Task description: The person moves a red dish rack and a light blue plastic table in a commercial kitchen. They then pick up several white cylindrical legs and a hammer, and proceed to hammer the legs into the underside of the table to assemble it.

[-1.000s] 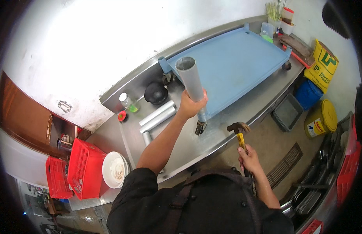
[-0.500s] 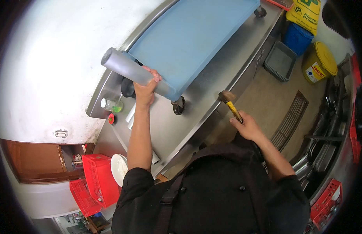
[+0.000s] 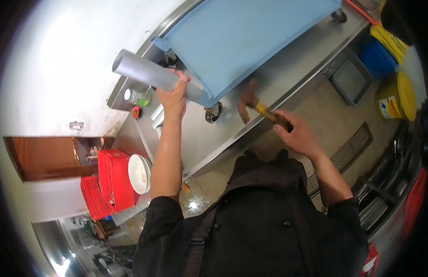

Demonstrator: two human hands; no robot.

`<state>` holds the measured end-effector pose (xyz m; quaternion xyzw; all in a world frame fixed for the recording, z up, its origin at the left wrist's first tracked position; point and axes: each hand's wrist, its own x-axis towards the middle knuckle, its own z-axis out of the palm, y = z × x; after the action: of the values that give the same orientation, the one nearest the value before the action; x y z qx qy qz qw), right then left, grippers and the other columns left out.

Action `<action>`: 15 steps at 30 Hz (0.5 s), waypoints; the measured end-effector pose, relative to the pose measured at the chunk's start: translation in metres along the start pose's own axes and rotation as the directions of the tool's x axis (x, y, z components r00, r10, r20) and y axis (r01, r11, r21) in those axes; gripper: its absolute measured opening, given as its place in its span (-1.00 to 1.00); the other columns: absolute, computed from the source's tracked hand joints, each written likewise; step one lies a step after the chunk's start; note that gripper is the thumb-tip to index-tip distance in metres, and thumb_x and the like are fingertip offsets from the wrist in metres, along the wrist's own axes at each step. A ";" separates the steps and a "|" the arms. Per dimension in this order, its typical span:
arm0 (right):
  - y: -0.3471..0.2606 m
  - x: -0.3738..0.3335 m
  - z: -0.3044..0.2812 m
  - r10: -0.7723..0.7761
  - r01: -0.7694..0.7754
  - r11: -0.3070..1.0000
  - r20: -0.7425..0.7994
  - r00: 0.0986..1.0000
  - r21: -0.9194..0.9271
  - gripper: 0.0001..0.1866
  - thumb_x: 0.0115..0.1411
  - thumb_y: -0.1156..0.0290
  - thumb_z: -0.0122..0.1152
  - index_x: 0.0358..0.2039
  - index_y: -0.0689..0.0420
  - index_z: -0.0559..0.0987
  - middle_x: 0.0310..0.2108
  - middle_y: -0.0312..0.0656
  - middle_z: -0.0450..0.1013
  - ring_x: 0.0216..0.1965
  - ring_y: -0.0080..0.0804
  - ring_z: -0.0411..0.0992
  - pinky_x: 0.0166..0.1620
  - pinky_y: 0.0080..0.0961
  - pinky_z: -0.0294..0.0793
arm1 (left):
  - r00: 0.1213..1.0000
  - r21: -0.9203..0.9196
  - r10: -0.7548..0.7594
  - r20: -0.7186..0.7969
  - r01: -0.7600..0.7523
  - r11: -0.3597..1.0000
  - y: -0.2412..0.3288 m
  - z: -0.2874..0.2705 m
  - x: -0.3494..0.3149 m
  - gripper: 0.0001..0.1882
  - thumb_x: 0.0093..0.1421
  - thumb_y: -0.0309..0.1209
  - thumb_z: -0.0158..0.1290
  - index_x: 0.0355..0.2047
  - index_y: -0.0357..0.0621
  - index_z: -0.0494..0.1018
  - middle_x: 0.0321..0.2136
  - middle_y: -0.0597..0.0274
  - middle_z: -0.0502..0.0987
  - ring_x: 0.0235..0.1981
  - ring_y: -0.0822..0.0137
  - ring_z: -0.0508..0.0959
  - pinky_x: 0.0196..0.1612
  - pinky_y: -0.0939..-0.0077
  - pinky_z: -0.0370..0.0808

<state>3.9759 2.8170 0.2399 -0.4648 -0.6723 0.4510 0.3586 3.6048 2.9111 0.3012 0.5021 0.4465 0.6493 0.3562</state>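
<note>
Head camera: the fingers of the left hand (image 3: 172,93) are curled tight around a fat silver tube (image 3: 142,71). The fingers of the right hand (image 3: 295,132) are wrapped around the yellow handle of a hammer (image 3: 263,110). The hammer's head is a bit blurry. It is near the tube but does not touch it.

The silver tube leans, with its open top toward the wall. Its low end meets the near corner of a big blue shelf (image 3: 241,41), just above a little black wheel (image 3: 214,112). I cannot tell if the tube is pushed all the way on, so I think this corner is started and maybe not finished.

The back corner has a short blue post (image 3: 161,44) with no tube on it, so that one looks not done. The other corners do not show well enough to tell. Some loose tubes (image 3: 157,115) lie on the metal table (image 3: 200,143), behind the left arm, not joined to anything I can see.

Farther out are a jar (image 3: 137,97), white bowls (image 3: 139,173) and a red crate (image 3: 114,180).
</note>
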 end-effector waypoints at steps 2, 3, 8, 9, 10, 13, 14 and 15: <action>-0.030 0.026 -0.015 -0.297 0.293 0.954 -0.083 0.951 -0.064 -0.47 0.36 0.29 0.24 0.30 0.13 0.48 -0.17 -0.03 0.62 -0.22 -0.13 0.59 -0.09 -0.28 0.56 | 1.000 0.032 0.023 -0.019 -0.023 0.999 0.005 0.004 -0.002 -0.55 0.17 -0.55 0.36 -0.02 -0.18 0.38 -0.27 0.20 0.59 -0.24 0.31 0.63 -0.07 0.33 0.59; -0.047 0.038 -0.022 -0.396 0.386 0.916 -0.096 0.913 -0.107 -0.45 0.37 0.31 0.24 0.34 0.14 0.46 -0.22 -0.08 0.62 -0.30 -0.24 0.58 -0.16 -0.35 0.56 | 1.000 0.072 -0.008 -0.022 0.010 0.997 0.011 0.005 -0.001 -0.53 0.15 -0.53 0.39 0.00 -0.19 0.39 -0.26 0.20 0.60 -0.21 0.32 0.64 -0.07 0.35 0.59; -0.152 0.096 -0.033 -0.319 0.323 0.931 -0.049 0.946 0.169 -0.41 0.53 0.24 0.06 0.50 0.05 0.27 -0.50 -0.46 0.30 -0.54 -0.73 0.23 -0.45 -0.65 0.25 | 0.979 0.024 0.202 -0.005 -0.202 0.979 0.070 0.007 0.024 -0.43 0.09 -0.40 0.47 0.02 -0.22 0.40 -0.26 0.22 0.62 -0.21 0.32 0.65 -0.09 0.37 0.59; -0.177 0.112 -0.035 -0.352 0.351 0.933 -0.006 0.936 0.076 -0.34 0.57 0.07 -0.01 0.52 0.11 0.20 -0.56 -0.43 0.27 -0.61 -0.72 0.19 -0.53 -0.70 0.20 | 0.954 0.008 0.298 -0.041 -0.298 0.955 0.083 0.007 0.030 -0.40 0.07 -0.37 0.49 0.02 -0.22 0.40 -0.26 0.23 0.63 -0.21 0.33 0.65 -0.09 0.38 0.60; -0.204 0.128 -0.036 -0.399 0.400 0.916 0.049 0.916 -0.020 -0.40 0.57 0.12 -0.01 0.49 0.13 0.26 -0.57 -0.44 0.27 -0.61 -0.74 0.19 -0.54 -0.71 0.17 | 0.965 0.068 0.254 -0.062 -0.250 0.966 0.095 0.008 0.035 -0.42 0.07 -0.36 0.48 0.00 -0.22 0.42 -0.27 0.22 0.63 -0.23 0.33 0.65 -0.10 0.38 0.60; -0.272 0.177 -0.025 -0.545 0.573 0.757 0.179 0.819 -0.315 -0.59 0.54 0.15 0.06 0.18 0.20 0.52 -0.59 -0.38 0.29 -0.57 -0.67 0.19 -0.49 -0.59 0.22 | 0.965 0.237 0.244 -0.094 -0.216 0.947 0.119 0.014 0.046 -0.48 0.05 -0.34 0.44 -0.06 -0.22 0.45 -0.29 0.19 0.64 -0.26 0.35 0.66 -0.12 0.39 0.59; -0.294 0.192 -0.025 -0.554 0.616 0.675 0.272 0.787 -0.406 -0.62 0.53 0.14 0.08 0.08 0.22 0.54 -0.58 -0.34 0.30 -0.56 -0.62 0.20 -0.47 -0.54 0.25 | 0.955 0.284 0.273 -0.113 -0.232 0.930 0.123 0.015 0.047 -0.51 0.05 -0.35 0.42 -0.07 -0.22 0.47 -0.30 0.18 0.64 -0.27 0.36 0.66 -0.13 0.39 0.59; -0.309 0.201 -0.017 -0.590 0.666 0.564 0.325 0.739 -0.489 -0.62 0.52 0.14 0.09 0.01 0.23 0.55 -0.58 -0.30 0.32 -0.54 -0.57 0.21 -0.44 -0.48 0.28 | 0.966 0.338 0.225 -0.126 -0.171 0.926 0.125 0.018 0.047 -0.55 0.06 -0.36 0.39 -0.09 -0.22 0.48 -0.31 0.17 0.64 -0.28 0.37 0.66 -0.13 0.39 0.59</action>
<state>3.8356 2.9627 0.5489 -0.2509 -0.9171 0.0960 0.2946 3.6090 2.9141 0.4355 0.5417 0.5215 0.6386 0.1638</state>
